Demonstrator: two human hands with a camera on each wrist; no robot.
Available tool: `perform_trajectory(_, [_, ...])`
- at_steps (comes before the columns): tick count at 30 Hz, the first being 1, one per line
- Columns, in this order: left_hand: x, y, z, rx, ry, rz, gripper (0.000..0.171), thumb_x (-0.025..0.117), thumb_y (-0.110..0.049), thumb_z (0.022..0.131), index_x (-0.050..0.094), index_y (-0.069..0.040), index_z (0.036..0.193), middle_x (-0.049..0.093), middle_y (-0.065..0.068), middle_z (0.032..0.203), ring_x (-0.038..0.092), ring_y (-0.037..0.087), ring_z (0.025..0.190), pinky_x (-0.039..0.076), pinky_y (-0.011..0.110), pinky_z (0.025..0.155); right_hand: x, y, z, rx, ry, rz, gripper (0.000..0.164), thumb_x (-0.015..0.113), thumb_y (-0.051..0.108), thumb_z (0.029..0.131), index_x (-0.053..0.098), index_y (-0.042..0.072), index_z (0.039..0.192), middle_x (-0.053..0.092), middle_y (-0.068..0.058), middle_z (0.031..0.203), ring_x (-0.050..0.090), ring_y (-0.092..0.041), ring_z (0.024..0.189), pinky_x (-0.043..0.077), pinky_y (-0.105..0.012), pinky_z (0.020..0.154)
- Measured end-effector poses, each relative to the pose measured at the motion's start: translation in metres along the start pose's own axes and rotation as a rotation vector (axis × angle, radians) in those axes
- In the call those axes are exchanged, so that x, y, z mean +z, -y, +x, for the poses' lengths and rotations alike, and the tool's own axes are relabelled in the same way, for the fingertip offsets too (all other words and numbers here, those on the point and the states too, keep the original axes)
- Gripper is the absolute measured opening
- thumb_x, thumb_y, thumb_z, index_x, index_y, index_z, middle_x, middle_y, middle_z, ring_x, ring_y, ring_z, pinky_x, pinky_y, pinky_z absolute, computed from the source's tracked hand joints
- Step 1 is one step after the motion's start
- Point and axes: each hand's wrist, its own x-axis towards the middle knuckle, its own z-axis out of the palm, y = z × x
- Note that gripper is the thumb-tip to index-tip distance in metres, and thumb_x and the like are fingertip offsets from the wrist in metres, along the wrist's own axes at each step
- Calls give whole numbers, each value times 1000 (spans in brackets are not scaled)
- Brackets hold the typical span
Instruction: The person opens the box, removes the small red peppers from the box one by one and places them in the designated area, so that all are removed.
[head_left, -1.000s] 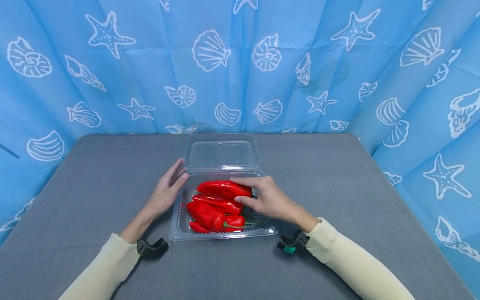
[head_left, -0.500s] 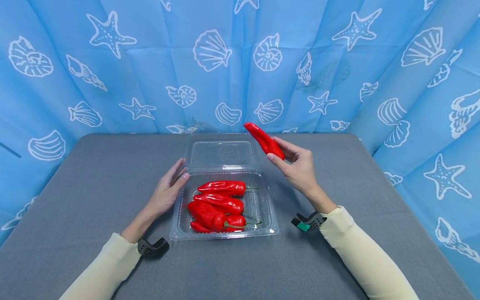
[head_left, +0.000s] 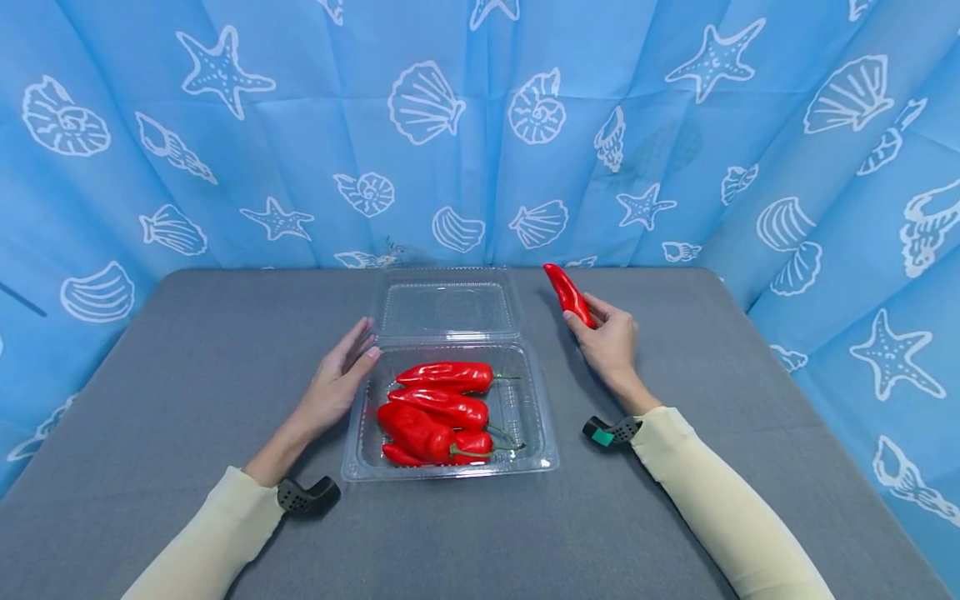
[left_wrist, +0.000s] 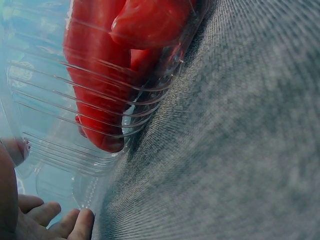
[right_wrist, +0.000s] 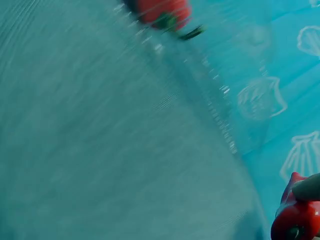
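Observation:
My right hand (head_left: 613, 346) pinches a red pepper (head_left: 567, 293) between thumb and fingers, to the right of the container, its tip pointing away from me. In the right wrist view that red pepper (right_wrist: 297, 220) shows stem end first at the lower right corner. A clear plastic clamshell container (head_left: 546, 425) lies with its lid (head_left: 450, 307) folded back. Several red peppers (head_left: 442, 408) with green stems lie inside it. At the container's left rim, my left hand (head_left: 333, 382) touches the plastic, fingers extended. The left wrist view shows its fingers (left_wrist: 82, 225) beside the ribbed wall.
A grey cloth (head_left: 225, 358) covers the table under the container and both arms. Beyond the far edge hangs a blue curtain (head_left: 480, 167) with white shells and starfish. A dark wrist strap (head_left: 309, 497) sits at my left wrist.
My right hand has gripped a pepper in the container and lifted it out, first up and right, then lower and further right. The left hand stays at the container's left rim.

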Motion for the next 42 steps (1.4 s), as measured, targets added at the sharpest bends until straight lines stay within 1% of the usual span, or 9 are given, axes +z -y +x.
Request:
perform_trajectory(5, [1, 0, 0, 3, 3, -1, 65, 50, -17, 107, 19, 1, 160, 25, 17, 165, 28, 35, 150, 26, 51, 120, 6, -12, -1, 11, -20, -65, 49, 77, 16, 92, 63, -5, 133, 66, -23, 128, 68, -31, 112, 57, -46, 92])
perform_trajectory(13, [0, 1, 0, 2, 4, 1, 65, 51, -18, 107, 19, 0, 161, 26, 16, 165, 29, 34, 150, 27, 50, 119, 9, -13, -4, -30, -13, -138, 53, 76, 21, 92, 61, -5, 136, 65, -25, 129, 66, -37, 108, 54, -50, 89])
perform_trajectory(18, [0, 2, 1, 4, -5, 8, 65, 50, -18, 107, 19, 1, 160, 27, 17, 165, 30, 34, 149, 26, 49, 120, 10, -14, -5, -20, 1, -133, 52, 72, 22, 92, 62, 0, 138, 64, -21, 132, 65, -34, 110, 52, -43, 85])
perform_trajectory(23, [1, 3, 2, 5, -11, 5, 64, 50, -18, 107, 19, 2, 160, 27, 17, 165, 31, 34, 149, 26, 47, 120, 10, -14, -6, -13, 84, -85, 53, 68, 18, 93, 58, 6, 143, 61, -18, 138, 60, -30, 106, 46, -36, 80])
perform_trajectory(25, [1, 2, 2, 4, -12, 6, 64, 50, -18, 107, 19, 2, 160, 27, 16, 165, 31, 34, 149, 26, 47, 120, 10, -14, -6, -16, 120, -60, 53, 66, 15, 93, 56, 6, 145, 59, -18, 141, 59, -30, 106, 46, -37, 83])
perform_trajectory(28, [1, 2, 1, 5, -12, 11, 64, 50, -19, 107, 19, 2, 160, 27, 17, 165, 31, 34, 149, 26, 49, 120, 11, -13, -6, -46, 159, -38, 54, 63, 9, 93, 55, 5, 146, 57, -17, 143, 58, -28, 112, 47, -40, 92])
perform_trajectory(32, [1, 1, 1, -2, -11, 20, 65, 50, -19, 107, 19, 1, 160, 27, 17, 165, 31, 35, 149, 26, 50, 120, 11, -14, -6, -95, 194, -19, 52, 64, 9, 96, 52, -1, 146, 53, -21, 146, 57, -31, 125, 48, -46, 105])
perform_trajectory(36, [1, 0, 1, -9, -10, 19, 66, 51, -19, 107, 19, 1, 161, 27, 16, 165, 31, 35, 149, 26, 51, 120, 11, -15, -6, -96, 193, 5, 59, 71, 13, 96, 48, -6, 147, 49, -23, 150, 53, -36, 133, 45, -48, 109])
perform_trajectory(42, [1, 2, 1, -2, -10, 8, 65, 50, -19, 107, 19, 1, 160, 28, 16, 165, 32, 34, 149, 26, 50, 120, 12, -15, -6, -95, 189, 16, 60, 72, 11, 95, 47, -8, 146, 48, -24, 150, 51, -37, 135, 44, -46, 110])
